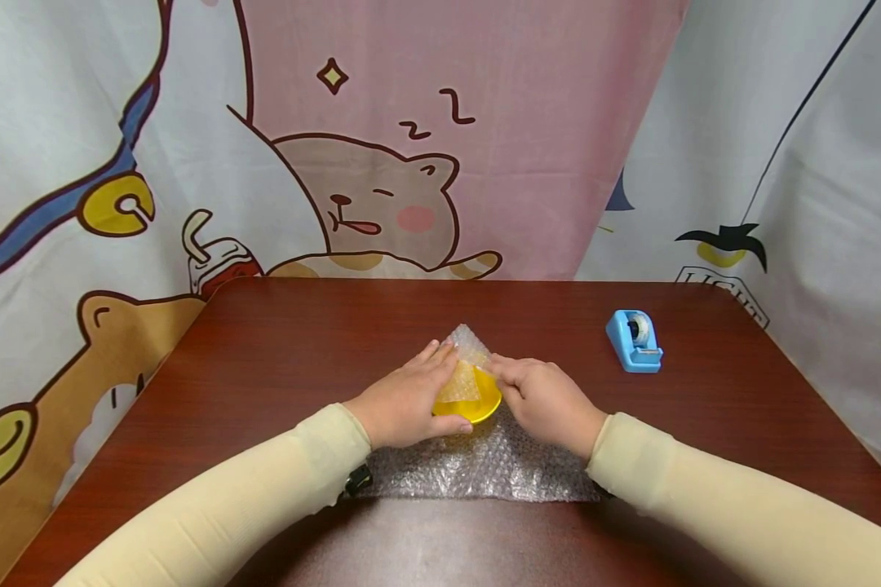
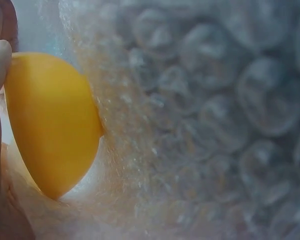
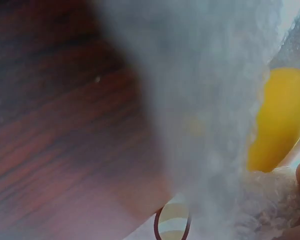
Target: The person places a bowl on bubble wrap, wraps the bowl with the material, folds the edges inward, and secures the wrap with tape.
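A yellow bowl (image 1: 490, 399) sits on a sheet of clear bubble wrap (image 1: 484, 474), one corner of which is folded in over the bowl. My left hand (image 1: 409, 398) lies over the bowl's left side, fingers straight on the folded wrap and thumb along the near rim. At the right rim, my right hand (image 1: 546, 399) has curled fingers and pinches the edge of the wrap. The left wrist view shows the side of the bowl (image 2: 52, 125) beside raised wrap (image 2: 215, 125). In the right wrist view, wrap (image 3: 205, 90) stands up in front of the bowl (image 3: 285, 112).
A light blue tape dispenser (image 1: 635, 342) with a roll in it stands toward the back right of the brown wooden table (image 1: 301, 342). Behind the table hangs a cloth (image 1: 543, 122) printed with cartoon animals.
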Motion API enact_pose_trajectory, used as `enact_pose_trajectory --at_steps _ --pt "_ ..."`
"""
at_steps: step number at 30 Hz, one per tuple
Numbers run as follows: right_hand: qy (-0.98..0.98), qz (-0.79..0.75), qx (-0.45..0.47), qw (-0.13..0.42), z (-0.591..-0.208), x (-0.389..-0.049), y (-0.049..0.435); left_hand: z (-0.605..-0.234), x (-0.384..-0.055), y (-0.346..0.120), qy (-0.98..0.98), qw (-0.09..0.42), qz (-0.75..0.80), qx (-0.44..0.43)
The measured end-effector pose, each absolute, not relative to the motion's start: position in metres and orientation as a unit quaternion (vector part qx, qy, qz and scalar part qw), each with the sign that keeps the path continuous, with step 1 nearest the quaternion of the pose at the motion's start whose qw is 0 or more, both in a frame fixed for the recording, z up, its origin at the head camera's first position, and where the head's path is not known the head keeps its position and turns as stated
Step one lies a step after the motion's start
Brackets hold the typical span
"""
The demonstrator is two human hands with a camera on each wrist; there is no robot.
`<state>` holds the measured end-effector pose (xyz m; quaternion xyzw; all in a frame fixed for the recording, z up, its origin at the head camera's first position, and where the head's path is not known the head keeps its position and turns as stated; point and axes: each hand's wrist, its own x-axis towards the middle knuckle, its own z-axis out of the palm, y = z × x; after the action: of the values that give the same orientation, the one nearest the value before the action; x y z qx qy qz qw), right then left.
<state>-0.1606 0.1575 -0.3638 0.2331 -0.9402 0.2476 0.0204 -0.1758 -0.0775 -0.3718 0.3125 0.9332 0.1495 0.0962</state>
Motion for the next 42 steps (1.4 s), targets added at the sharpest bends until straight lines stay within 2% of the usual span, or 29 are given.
enact_pose_trajectory --at_steps 6,26,42 --pt "-0.939 0.229 0.254 0.033 -0.366 -0.157 0.154 -0.371 -0.175 -0.078 0.931 0.1 0.197 0.291" --pt "-0.932 0.189 0.309 0.005 -0.366 -0.15 0.143 -0.374 -0.178 -0.077 0.924 0.076 0.234 0.294" --pt "-0.928 0.146 0.341 -0.016 -0.368 -0.15 0.138 -0.373 -0.179 -0.076 0.93 0.082 0.084 0.349"
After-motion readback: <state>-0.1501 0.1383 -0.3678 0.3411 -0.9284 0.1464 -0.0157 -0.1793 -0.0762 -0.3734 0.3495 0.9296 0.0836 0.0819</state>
